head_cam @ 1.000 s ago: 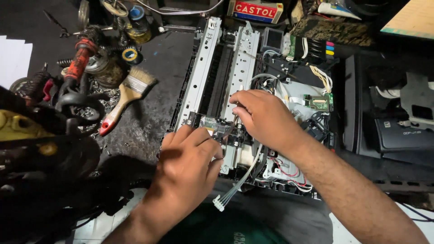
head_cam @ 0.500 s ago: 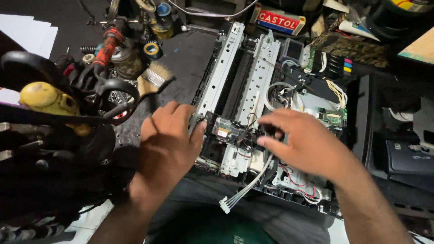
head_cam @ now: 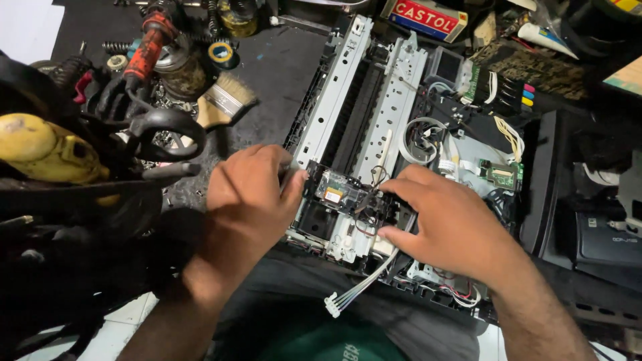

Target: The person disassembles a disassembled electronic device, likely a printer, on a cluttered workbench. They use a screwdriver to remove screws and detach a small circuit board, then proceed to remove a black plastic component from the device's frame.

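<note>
An opened printer chassis (head_cam: 374,127) with two pale metal rails lies on the dark mat. A black carriage block (head_cam: 344,197) with a small clear-covered board sits across its near end. My left hand (head_cam: 251,200) rests on the chassis's left edge, thumb against the carriage's left side. My right hand (head_cam: 448,224) presses on the carriage's right side, fingers curled at its black corner. A flat white ribbon cable (head_cam: 354,287) with a connector hangs loose toward me from under the right hand.
A paintbrush (head_cam: 224,100), tape roll (head_cam: 221,52), red-handled tool (head_cam: 150,43) and springs lie at the upper left. A yellow and black tool (head_cam: 47,150) crowds the left. A small green circuit board (head_cam: 498,174) and colour cartridges (head_cam: 515,90) sit to the right, a black housing (head_cam: 602,227) beyond.
The view has drifted, so the printer sits lower and nearer. My left hand slid onto the carriage's left side. My right hand moved to its right corner.
</note>
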